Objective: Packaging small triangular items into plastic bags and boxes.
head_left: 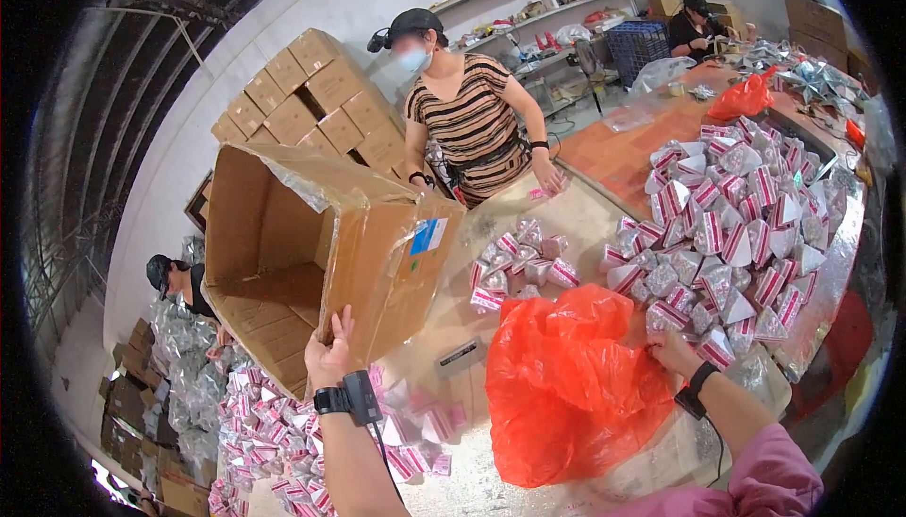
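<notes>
With my left hand [330, 355] I grip the lower edge of a large open cardboard box [392, 276], which is tilted with its mouth toward the left. The part of the box that shows inside has nothing in it. My right hand [674, 357] is closed on the right side of a crumpled red plastic bag [566, 380] lying on the table in front of me. Just beyond that hand spreads a big pile of small silvery wrapped packets with pink-and-white labels [731, 225]. A smaller group of the same packets [524, 262] lies behind the bag.
More packets [274, 432] heap at the lower left. A dark flat marker-like item [460, 357] lies left of the bag. Across the table [477, 404] stands a co-worker in a striped top [477, 116]. Stacked cartons [316, 97] and shelves [557, 12] line the wall.
</notes>
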### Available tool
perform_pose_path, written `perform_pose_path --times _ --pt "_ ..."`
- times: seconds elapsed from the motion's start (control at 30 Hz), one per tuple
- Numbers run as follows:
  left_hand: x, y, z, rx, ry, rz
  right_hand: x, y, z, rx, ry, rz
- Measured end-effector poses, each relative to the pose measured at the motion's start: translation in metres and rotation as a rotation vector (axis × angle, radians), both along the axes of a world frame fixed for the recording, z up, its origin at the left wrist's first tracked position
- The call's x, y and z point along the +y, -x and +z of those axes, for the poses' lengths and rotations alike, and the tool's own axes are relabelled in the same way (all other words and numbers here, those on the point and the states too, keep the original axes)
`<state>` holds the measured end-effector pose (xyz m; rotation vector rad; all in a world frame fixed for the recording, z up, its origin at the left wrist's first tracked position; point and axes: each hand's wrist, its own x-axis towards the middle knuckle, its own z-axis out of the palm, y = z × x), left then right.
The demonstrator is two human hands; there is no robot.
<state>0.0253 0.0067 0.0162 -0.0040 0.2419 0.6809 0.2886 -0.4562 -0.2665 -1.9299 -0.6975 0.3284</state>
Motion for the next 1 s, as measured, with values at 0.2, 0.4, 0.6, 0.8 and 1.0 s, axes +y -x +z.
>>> perform_pose_path --times 0.2,0.4,0.6,0.8,1.0 --pt "-0.011 -0.007 0.006 0.015 0.107 0.018 -0.003 -0.005 -0.016 0.051 0.008 -0.025" --pt "0.004 -0.005 -0.004 0.027 0.023 -0.006 -0.002 -0.005 -0.014 -0.104 0.0 0.0" --pt "0.006 -0.008 -0.003 0.019 0.05 -0.026 -0.003 -0.003 -0.012 -0.045 0.116 -0.019" --pt "-0.001 -0.015 0.001 0.021 0.098 -0.035 -0.008 0.003 0.002 -0.067 0.136 -0.032" --pt "-0.002 -0.017 0.001 0.004 0.083 -0.055 -0.007 0.002 -0.01 0.018 -0.003 -0.094"
